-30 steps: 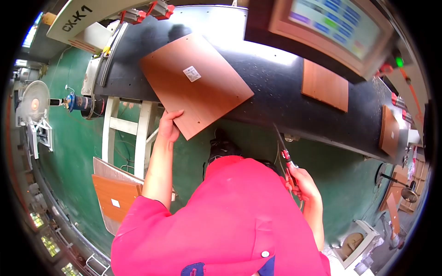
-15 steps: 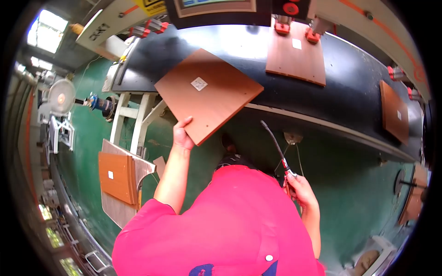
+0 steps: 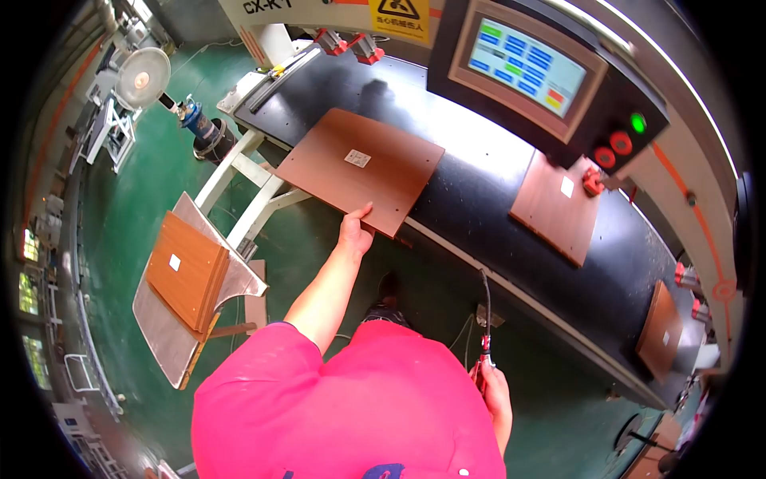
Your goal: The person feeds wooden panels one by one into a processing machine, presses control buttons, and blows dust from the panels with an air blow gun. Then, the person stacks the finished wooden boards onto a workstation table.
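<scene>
My left hand (image 3: 356, 231) grips the near edge of a brown wood panel (image 3: 375, 172), thumb on top and fingers hidden beneath. The panel has a white label and lies over the left part of the black machine table (image 3: 471, 199), its near edge sticking out past the table; whether it rests flat I cannot tell. Low on the right, my right hand (image 3: 492, 389) is closed around an air blow gun (image 3: 486, 351) with red and silver parts. Its long dark nozzle points up toward the table's front edge.
A control screen (image 3: 517, 68) overhangs the table. Another panel (image 3: 556, 203) lies under red clamps (image 3: 592, 182), and a third panel (image 3: 661, 331) is at the far right. Stacked panels (image 3: 185, 271) sit on a board at left. A round fan (image 3: 144, 78) stands behind.
The panel in my left hand has moved right and lower over the table, and turned. My view has swung right. The air blow gun stays in my right hand, its nozzle more upright.
</scene>
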